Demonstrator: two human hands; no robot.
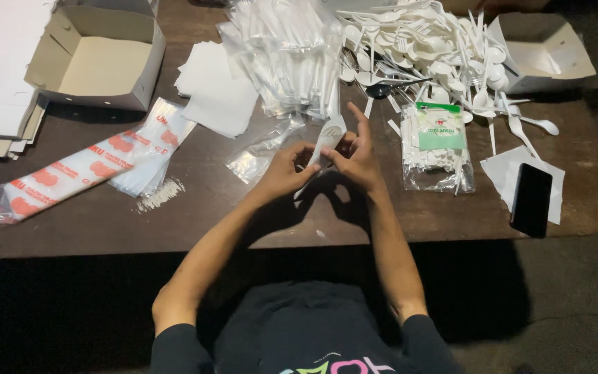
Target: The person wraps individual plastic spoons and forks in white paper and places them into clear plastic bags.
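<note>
Watching through the head camera, I see my left hand (286,168) and right hand (356,158) drawn close together just above the worktop (209,215), both pinching one small clear sleeve with a white plastic utensil (326,142) in it, fingers curled narrow around it. My judgement is that the thin sleeve could slip or crumple if the fingertips shift, and the utensil could drop onto the worktop between my wrists; a careless elbow might also nudge the black phone (531,199) lying near the edge, out to the right of my right hand. Beyond my hands sits a heap of wrapped sets (285,55) and a loose pile of white spoons and forks (417,41). Just right of my right hand is a clear bag of toothpicks (437,149). Far left, an open cardboard box (98,59) looks empty; another open box (545,48), far right, shows nothing inside that I can tell. A long red-printed bag (84,170) lies left of my left hand.
</note>
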